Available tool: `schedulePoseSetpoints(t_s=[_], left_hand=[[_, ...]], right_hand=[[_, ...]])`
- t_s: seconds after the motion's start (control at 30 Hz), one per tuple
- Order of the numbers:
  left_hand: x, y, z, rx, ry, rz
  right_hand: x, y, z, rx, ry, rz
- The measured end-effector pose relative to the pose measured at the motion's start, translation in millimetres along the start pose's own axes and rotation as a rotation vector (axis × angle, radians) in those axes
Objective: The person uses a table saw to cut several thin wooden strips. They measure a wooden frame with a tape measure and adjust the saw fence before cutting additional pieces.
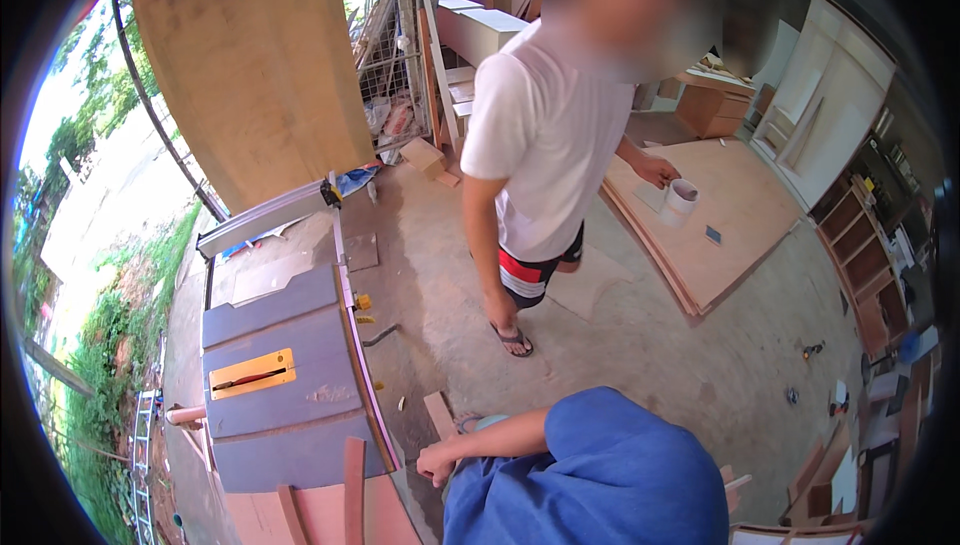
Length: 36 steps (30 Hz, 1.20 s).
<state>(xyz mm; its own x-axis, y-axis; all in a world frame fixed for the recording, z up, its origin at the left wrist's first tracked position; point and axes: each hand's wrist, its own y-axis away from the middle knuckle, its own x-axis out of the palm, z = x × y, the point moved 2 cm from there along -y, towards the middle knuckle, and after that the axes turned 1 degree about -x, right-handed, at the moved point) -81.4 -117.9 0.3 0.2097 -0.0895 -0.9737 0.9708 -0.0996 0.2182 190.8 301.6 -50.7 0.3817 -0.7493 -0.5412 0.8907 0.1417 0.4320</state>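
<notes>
Resting at the lower centre of the view, one hand [437, 464] of the wearer is visible — fingers curled loosely into a near fist, with nothing seen in its grasp. Which hand it is cannot be told from the picture; the forearm runs back to a blue sleeve [600, 470]. No second hand of the wearer is in view.

Nearest items, counted:
- One saw table [285, 375], grey-blue top, with one yellow-orange throat plate [251, 373] around the blade slot. It stands just left of the hand.
- One short wood offcut [439, 414] on the concrete floor [640, 345], just above the hand, pale brown and rectangular.
- Two narrow reddish wood strips [354, 490] lying across the near end of the table, over a reddish board.

One other person in a white shirt [550, 145] stands well apart on the floor, holding one white cup-like container [680, 202] over a stack of large plywood sheets [735, 215]. One large plywood panel [250, 55] leans at upper left — pale, unfinished surface.
</notes>
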Motion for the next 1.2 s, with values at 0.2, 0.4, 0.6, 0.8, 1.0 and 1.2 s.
schedulePoseSetpoints(t_s=[0.2, 0.4, 0.6, 0.8, 1.0, 1.2], left_hand=[[-9, 24, -40, 0.020, -0.106, -0.463], [16, -3, -13, -0.103, -0.016, -0.074], [-14, -10, -16, -0.117, 0.018, 0.039], [-5, 6, -3, -0.153, 0.097, 0.061], [-2, -3, -5, -0.162, 0.106, 0.033], [-4, -9, -15, -0.131, 0.089, 0.029]], right_hand=[[12, -8, 0, -0.025, -0.010, -0.037], [83, -68, -83, -0.103, -0.124, -0.017], [109, -105, -116, 0.194, -1.881, 0.036], [85, -99, -1, 0.443, -2.129, -0.315], [96, -121, 3, 0.524, -2.037, -0.392], [93, -145, -32, 0.152, -2.217, -0.351]])
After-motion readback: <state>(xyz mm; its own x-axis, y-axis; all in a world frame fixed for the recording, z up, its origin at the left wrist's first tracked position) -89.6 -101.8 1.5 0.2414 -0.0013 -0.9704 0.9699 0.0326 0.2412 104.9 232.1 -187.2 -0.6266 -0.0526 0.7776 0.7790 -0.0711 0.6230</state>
